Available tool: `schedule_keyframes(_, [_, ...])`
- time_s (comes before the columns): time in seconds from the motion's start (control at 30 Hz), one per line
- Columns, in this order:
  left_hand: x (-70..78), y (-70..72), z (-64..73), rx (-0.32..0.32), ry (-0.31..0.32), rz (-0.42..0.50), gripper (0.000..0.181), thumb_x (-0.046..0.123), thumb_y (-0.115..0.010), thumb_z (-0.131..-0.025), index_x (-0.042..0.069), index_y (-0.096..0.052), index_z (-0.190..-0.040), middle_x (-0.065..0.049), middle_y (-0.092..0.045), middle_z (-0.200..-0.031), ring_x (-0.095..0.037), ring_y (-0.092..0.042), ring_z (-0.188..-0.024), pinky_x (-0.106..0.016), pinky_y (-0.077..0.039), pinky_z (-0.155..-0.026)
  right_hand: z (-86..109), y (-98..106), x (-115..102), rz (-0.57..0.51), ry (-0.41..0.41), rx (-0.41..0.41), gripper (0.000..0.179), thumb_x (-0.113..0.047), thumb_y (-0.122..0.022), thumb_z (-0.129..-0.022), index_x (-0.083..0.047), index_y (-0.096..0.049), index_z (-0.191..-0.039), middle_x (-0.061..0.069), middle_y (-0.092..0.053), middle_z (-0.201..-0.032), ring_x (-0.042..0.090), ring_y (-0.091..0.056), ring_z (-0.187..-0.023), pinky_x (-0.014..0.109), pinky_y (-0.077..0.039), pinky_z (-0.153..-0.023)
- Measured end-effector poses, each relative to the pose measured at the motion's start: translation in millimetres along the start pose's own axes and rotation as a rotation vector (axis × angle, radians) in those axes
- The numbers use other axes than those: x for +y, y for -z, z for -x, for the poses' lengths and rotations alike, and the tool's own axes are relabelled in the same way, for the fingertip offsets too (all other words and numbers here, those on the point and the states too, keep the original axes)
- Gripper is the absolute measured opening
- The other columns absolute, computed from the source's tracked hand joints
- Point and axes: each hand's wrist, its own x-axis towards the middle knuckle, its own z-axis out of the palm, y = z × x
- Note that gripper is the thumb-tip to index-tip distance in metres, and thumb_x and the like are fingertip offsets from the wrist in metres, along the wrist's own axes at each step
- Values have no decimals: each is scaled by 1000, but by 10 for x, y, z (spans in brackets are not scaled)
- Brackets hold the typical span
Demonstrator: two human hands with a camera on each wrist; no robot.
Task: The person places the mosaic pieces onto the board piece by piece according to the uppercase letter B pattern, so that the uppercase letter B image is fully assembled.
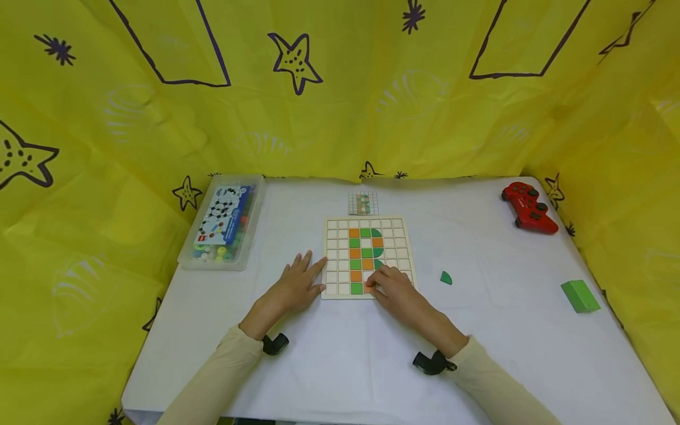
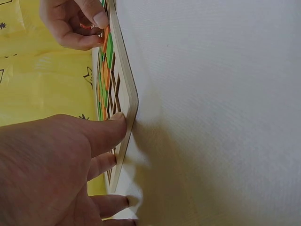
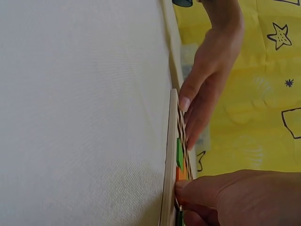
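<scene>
A wooden grid board (image 1: 334, 224) lies in front of me, with orange and green square tiles and dark green quarter-round tiles set in its middle columns. At its lower edge my right hand (image 1: 395, 293) pinches an orange tile (image 3: 180, 174) between thumb and curled fingers, beside a green tile (image 1: 356, 288) in the bottom row. My left hand (image 1: 294, 286) rests at the board's left edge with fingers spread, its thumb (image 2: 113, 126) on the wooden rim. A loose dark green quarter-round tile (image 1: 446, 277) lies on the table to the right of the board.
Behind the board is a small card (image 1: 363, 203) with a coloured grid pattern. A clear plastic case (image 1: 247, 236) of small parts stands at the left. Toward the right are a red game controller (image 1: 529, 208) and a green block (image 1: 581, 296). Yellow printed cloth surrounds the white table (image 1: 340, 366).
</scene>
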Motion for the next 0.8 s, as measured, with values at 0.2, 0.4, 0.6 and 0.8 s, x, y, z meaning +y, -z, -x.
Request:
schedule_keyframes(0.2, [2, 0, 16, 1, 0, 11, 66, 33, -58, -110, 14, -32, -167, -26, -15, -174, -49, -11, -161, -67, -17, -126, 25, 7, -2, 3, 24, -3, 12, -3, -76, -95, -10, -75, -106, 1, -68, -108, 23, -59, -99, 40, -47, -86])
schedule_keyframes(0.4, [-7, -1, 8, -2, -6, 7, 66, 34, -57, -110, 14, -31, -168, -26, -14, -174, -49, -11, -161, -67, -17, -127, 39, 26, 28, 17, 51, -8, 14, -4, -77, -95, -11, -77, -108, 0, -69, -110, 22, -60, -102, 42, -50, -90])
schedule_keyframes(0.6, [-4, 15, 15, 1, -6, 13, 67, 35, -57, -110, 15, -31, -168, -26, -14, -174, -49, -10, -161, -67, -16, -127, 61, 191, 99, 21, -54, -72, 19, -10, -74, -99, -10, -76, -117, 3, -65, -119, 26, -58, -114, 47, -48, -100])
schedule_keyframes(0.8, [4, 22, 23, 2, -8, 13, 67, 36, -57, -110, 16, -30, -168, -25, -14, -174, -49, -10, -161, -67, -16, -127, 190, 623, 384, 44, -249, -77, 34, -5, -71, -99, 0, -65, -131, 21, -59, -131, 42, -54, -122, 59, -47, -100])
